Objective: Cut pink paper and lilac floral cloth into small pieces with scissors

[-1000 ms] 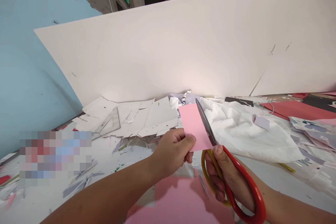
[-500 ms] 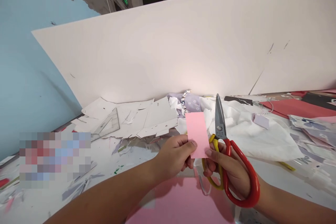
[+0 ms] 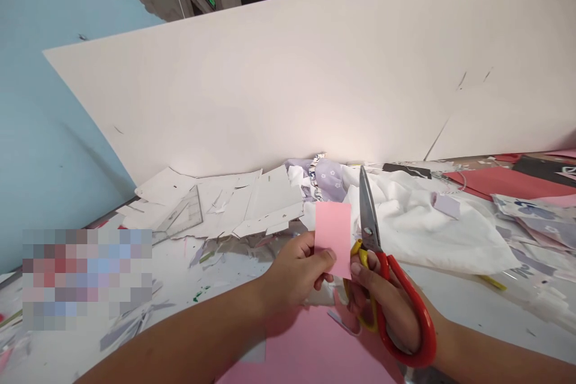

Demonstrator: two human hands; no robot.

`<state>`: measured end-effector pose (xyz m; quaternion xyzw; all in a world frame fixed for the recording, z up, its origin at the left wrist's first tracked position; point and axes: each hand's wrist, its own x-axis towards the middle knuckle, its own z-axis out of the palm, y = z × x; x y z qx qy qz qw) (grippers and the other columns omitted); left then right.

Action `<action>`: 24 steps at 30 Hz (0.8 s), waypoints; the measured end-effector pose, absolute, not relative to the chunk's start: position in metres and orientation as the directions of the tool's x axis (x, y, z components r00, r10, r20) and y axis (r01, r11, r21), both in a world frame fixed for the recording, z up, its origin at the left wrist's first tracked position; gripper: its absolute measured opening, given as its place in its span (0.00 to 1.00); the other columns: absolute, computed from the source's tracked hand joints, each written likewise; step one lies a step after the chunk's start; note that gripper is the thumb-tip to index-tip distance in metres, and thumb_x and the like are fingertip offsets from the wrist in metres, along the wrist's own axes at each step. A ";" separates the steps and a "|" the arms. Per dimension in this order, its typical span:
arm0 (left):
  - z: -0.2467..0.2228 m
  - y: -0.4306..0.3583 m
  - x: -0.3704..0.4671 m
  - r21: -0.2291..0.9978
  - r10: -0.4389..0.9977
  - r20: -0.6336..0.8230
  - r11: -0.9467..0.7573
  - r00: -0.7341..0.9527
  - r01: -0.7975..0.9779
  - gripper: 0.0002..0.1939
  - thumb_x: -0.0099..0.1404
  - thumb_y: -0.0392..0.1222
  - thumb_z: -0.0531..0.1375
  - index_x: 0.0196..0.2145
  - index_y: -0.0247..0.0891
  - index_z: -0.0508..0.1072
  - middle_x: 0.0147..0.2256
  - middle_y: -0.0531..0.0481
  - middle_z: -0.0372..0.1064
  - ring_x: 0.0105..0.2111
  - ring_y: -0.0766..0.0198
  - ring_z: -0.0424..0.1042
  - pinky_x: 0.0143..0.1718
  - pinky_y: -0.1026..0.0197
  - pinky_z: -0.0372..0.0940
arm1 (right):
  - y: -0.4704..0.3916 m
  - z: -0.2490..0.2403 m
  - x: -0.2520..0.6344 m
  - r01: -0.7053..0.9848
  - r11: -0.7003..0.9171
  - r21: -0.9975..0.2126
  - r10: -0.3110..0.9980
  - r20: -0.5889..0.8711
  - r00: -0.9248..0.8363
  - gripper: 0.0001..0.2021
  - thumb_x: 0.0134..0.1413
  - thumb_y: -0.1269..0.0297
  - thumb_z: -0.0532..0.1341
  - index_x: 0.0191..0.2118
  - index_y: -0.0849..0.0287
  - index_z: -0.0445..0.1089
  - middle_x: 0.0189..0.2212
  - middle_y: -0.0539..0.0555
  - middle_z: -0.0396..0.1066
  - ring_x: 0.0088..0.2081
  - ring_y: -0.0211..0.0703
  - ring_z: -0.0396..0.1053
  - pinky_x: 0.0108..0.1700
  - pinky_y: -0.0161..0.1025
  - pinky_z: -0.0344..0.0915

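Pink card stands nearly upright in the air above the table, its broad face toward the viewer, held at its lower left by the left hand. The left thumb presses flat on the front of the card and the other fingers curl behind it, so they pinch it between them. Just to its right, the right hand grips the scissors, fingers closed about the handles, one red and one yellow. The blades lie together and point up and away, beside the card's right edge and apart from it. The right thumb tip is at the card's lower right corner; whether it touches cannot be told. Below both hands a larger pink sheet lies on the table, with a thin pale strip over its far edge. Beyond the left hand, a clear set square rests on white boards. Behind the card is a lilac cloth with white flowers, and to the right of that a crumpled white cloth bears a small lilac piece. Farther right lies a red sheet. Scraps litter the left side, and a tall white panel stands behind everything on the table.
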<state>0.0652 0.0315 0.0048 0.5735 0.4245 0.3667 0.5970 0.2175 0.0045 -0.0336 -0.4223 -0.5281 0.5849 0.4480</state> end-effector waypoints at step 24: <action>0.031 0.032 0.053 0.965 0.821 -0.025 -0.129 0.570 0.228 0.11 0.60 0.44 0.49 0.25 0.37 0.64 0.19 0.53 0.63 0.17 0.70 0.59 0.21 0.66 0.56 | 0.015 -0.030 0.215 -0.336 -0.194 -0.922 0.967 -0.121 -0.226 0.15 0.45 0.62 0.60 0.15 0.59 0.57 0.10 0.47 0.62 0.14 0.35 0.60 0.16 0.33 0.56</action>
